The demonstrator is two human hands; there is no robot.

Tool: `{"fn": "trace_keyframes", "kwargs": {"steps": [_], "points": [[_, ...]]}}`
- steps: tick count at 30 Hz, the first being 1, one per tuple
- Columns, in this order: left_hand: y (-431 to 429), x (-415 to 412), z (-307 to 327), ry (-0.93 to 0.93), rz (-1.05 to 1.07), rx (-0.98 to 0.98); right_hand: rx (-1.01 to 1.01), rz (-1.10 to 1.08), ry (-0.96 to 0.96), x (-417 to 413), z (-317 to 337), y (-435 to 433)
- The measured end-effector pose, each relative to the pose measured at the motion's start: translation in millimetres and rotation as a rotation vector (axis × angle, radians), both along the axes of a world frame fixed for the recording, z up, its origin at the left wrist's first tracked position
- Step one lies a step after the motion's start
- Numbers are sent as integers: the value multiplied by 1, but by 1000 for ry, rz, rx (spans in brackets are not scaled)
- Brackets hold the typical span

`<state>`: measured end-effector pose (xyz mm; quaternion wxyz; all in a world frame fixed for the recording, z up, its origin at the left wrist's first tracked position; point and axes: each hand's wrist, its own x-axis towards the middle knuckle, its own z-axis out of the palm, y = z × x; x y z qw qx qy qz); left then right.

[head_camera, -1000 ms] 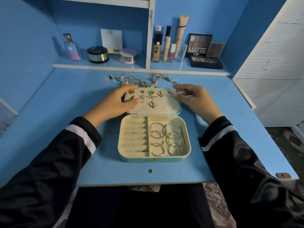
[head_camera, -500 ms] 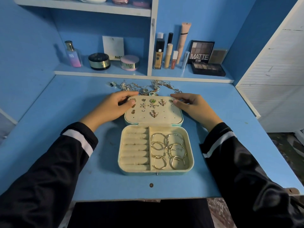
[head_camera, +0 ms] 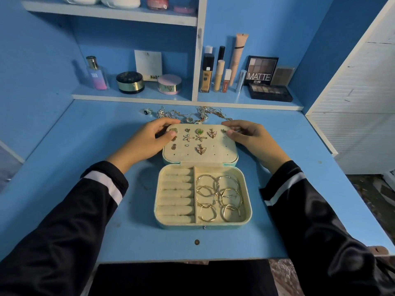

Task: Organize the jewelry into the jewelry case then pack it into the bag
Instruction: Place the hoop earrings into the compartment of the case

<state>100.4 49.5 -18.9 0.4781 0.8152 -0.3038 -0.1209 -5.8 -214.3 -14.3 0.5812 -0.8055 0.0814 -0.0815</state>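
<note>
A mint-green jewelry case (head_camera: pixel 203 226) lies open on the blue desk. Its cream lid (head_camera: pixel 215 153) lies back and carries several pinned earrings (head_camera: pixel 201 148). My left hand (head_camera: pixel 147 139) grips the lid's far left corner, thumb on the cream face. The far right corner is gripped the same way by my right hand (head_camera: pixel 248 135). Several gold hoops (head_camera: pixel 218 197) lie in the base's right compartment; the ring rolls (head_camera: pixel 176 195) on the left hold nothing. A heap of chains and rings (head_camera: pixel 188 114) lies just behind the lid. No bag is in view.
Behind the desk a low shelf (head_camera: pixel 186 99) holds a perfume bottle (head_camera: pixel 97 73), two round jars (head_camera: pixel 130 82), several makeup tubes (head_camera: pixel 220 73) and eyeshadow palettes (head_camera: pixel 270 91). A white slatted panel (head_camera: pixel 363 103) stands at the right. A small round fitting (head_camera: pixel 196 242) sits near the front edge.
The view has tilted up, so the case sits lower in frame. Both hands have stayed on the lid's far corners; the lid appears slightly more raised.
</note>
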Motion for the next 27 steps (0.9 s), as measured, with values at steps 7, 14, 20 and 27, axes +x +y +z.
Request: {"fn": "trace_keyframes", "kwargs": {"steps": [7,14,20,27], "points": [[-3,-17,10,-2,53,-198,201,1,-147,-6,11,8],[-8,-40,21,-51,151,-372,270,-127,-270,-20,21,27],[-12,-60,31,-21,232,-488,329,-249,-344,-37,29,43],[-9,-81,41,95,273,-562,369,-335,-423,-53,42,59]]}}
